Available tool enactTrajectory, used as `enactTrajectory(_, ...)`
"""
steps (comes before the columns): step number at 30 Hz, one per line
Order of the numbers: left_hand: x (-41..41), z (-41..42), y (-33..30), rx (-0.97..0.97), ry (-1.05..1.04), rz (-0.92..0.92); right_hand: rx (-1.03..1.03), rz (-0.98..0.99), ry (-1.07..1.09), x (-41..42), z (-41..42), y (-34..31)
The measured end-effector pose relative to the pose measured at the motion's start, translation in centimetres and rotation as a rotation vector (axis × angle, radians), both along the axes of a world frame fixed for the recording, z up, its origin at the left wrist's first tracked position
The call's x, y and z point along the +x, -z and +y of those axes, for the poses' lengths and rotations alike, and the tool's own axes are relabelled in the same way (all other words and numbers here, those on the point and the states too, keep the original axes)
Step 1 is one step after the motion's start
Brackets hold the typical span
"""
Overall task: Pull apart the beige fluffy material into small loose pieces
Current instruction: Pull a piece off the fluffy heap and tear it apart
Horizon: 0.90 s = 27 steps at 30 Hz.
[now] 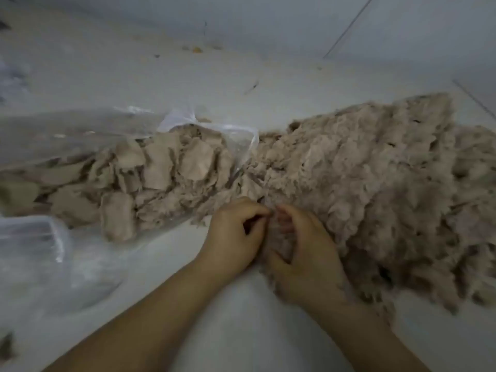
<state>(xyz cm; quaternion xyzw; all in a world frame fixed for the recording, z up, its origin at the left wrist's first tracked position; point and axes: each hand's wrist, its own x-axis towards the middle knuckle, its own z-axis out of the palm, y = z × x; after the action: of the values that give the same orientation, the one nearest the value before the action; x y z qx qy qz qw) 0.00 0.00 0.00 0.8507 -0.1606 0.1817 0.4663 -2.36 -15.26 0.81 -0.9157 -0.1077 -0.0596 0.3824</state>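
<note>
A wide heap of loose beige fluffy material (pixel 375 189) covers the right half of the floor. Flat, denser beige chunks (pixel 161 167) lie on and inside a clear plastic bag (pixel 80 135) at the left. My left hand (pixel 233 232) and my right hand (pixel 303 253) meet at the near left edge of the fluffy heap. Both have curled fingers and pinch the same small tuft of beige fluff (pixel 279 232) between them, fingertips almost touching.
More crumpled clear plastic (pixel 53 251) lies at the lower left. The pale tiled floor (pixel 241 76) has small bits of debris (pixel 197 49) farther away and a dark scrap (pixel 6 345) at the bottom left corner.
</note>
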Motion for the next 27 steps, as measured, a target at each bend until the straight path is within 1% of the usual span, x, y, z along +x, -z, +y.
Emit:
enactTrajectory(2,-0.3,0.1,-0.2,-0.062,-0.106,-0.07,-0.114,-0.088,-0.001,0.4,0.1,0.3)
enactTrajectory(5,-0.2,0.8,-0.2,0.018,-0.272,-0.209,-0.176,-0.124,0.008,0.4,0.2,0.6)
enactTrajectory(6,-0.2,1.0,-0.2,0.073,-0.297,-0.188,-0.171,-0.136,0.013,0.2,0.4,0.7)
enactTrajectory(8,0.3,1.5,0.1,0.166,-0.322,-0.037,-0.161,-0.156,0.024,-0.2,0.5,0.8)
enactTrajectory(10,0.9,1.4,0.3,0.214,-0.282,0.056,-0.158,-0.158,0.03,-0.1,0.8,0.7)
enactTrajectory(12,1.1,1.2,0.4,0.252,-0.233,0.015,-0.173,-0.156,0.038,-0.1,1.2,0.5)
enactTrajectory(13,1.2,1.2,0.5,0.24,-0.223,-0.015,-0.195,-0.148,0.048,0.0,1.5,0.4)
enactTrajectory(16,1.2,1.9,0.6,0.13,-0.157,-0.059,-0.248,-0.087,0.114,0.9,2.3,-0.5)
enactTrajectory(19,0.6,2.0,0.4,0.048,-0.033,-0.094,-0.265,-0.042,0.191,2.4,3.1,-0.8)
enactTrajectory(21,0.1,1.9,0.5,-0.015,0.02,-0.059,-0.241,-0.07,0.251,2.8,3.2,-0.3)
enactTrajectory(22,0.0,1.9,0.4,-0.055,0.03,-0.025,-0.198,-0.123,0.253,2.8,3.2,0.1)
enactTrajectory(23,0.0,1.9,0.3,-0.102,0.039,0.018,-0.134,-0.183,0.217,2.6,3.1,0.3)
enactTrajectory(25,0.2,1.8,0.0,-0.221,0.084,0.097,-0.014,-0.273,0.063,2.6,2.7,0.6)
enactTrajectory(27,0.3,1.8,-0.3,-0.335,0.146,0.159,0.032,-0.303,-0.071,2.9,2.4,1.1)
